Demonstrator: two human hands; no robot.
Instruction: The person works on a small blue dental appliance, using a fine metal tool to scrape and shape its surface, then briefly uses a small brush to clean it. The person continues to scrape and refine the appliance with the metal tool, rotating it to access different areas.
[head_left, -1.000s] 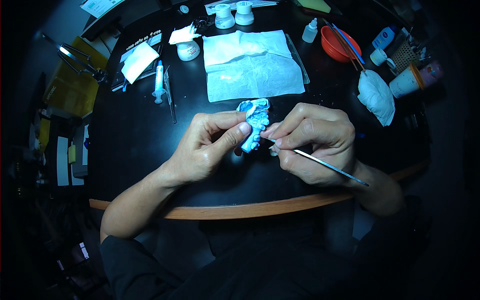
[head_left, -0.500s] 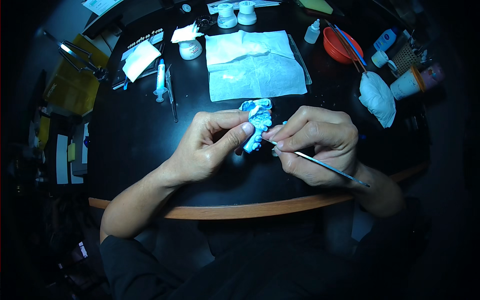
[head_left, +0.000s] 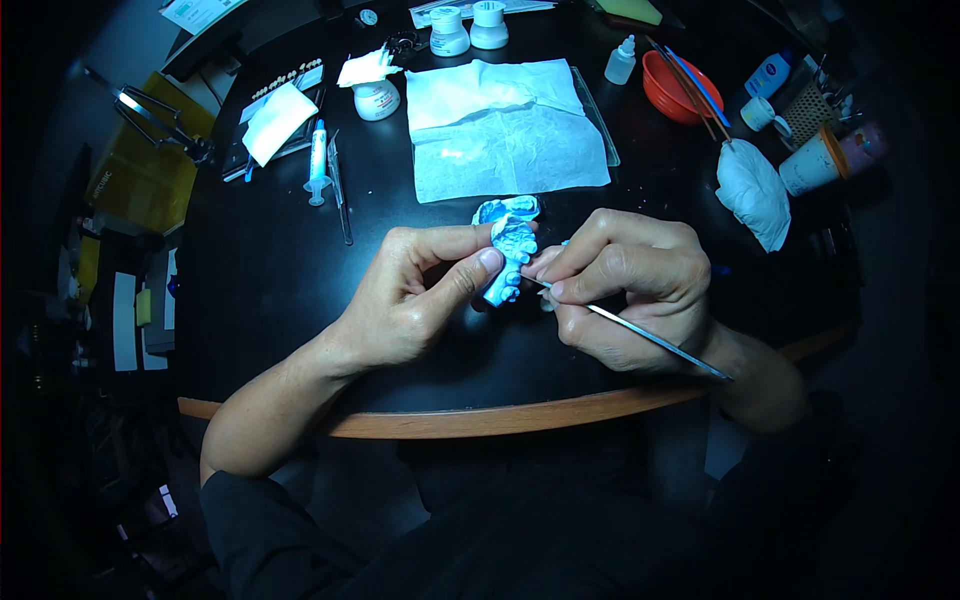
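Between my left thumb and fingers is a pale blue dental cast (head_left: 513, 245), with tooth shapes along its edge. My left hand (head_left: 415, 285) is closed on its left side. My right hand (head_left: 630, 285) pinches a thin metal dental instrument (head_left: 655, 340) like a pen. The instrument's tip points at the cast's right side, near its lower teeth; whether it touches cannot be made out. The right fingertips are close beside the cast. A small blue bit shows behind them, mostly hidden. Both hands are above the dark table, in front of a white paper sheet (head_left: 510, 170).
To the left lie a syringe (head_left: 318, 165), tweezers (head_left: 342, 205) and a folded paper (head_left: 278, 122). Behind stand a tissue-topped jar (head_left: 377, 100) and two white jars (head_left: 450, 38). A dropper bottle (head_left: 620, 65), red bowl (head_left: 670, 95), wrapped white cloth (head_left: 752, 195) and cup (head_left: 808, 168) are on the right.
The cast has tilted slightly in my left hand. My right hand and the instrument have shifted a little, while the grip stays the same. The whole view has drifted slightly.
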